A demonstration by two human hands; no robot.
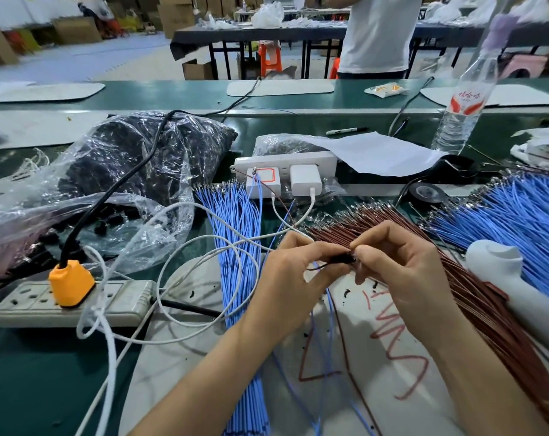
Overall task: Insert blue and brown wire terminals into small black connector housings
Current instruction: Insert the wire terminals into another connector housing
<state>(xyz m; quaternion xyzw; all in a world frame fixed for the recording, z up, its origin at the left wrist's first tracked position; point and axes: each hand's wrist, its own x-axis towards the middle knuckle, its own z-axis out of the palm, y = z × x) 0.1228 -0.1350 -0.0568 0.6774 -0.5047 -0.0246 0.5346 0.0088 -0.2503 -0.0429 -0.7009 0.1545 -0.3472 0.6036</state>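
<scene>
My left hand [293, 269] and my right hand [396, 262] meet at the middle of the view, both pinching a small black connector housing [345, 259]. A thin brown wire [339, 313] and a blue wire [329, 302] trail down from the housing onto the white mat [370, 372]. A bundle of blue wires [235, 240] lies left of my hands. A brown wire bundle [474, 297] fans out to the right, with a second blue bundle [524, 215] beyond it. A clear bag of black housings [135, 171] sits at the left.
A grey power strip [122, 302] with an orange plug [70, 283] lies at the left, white cables looping over it. White chargers [285, 177], a tape roll [425, 193], a water bottle [465, 99] and a white tool [512, 278] stand around. A person stands behind the bench.
</scene>
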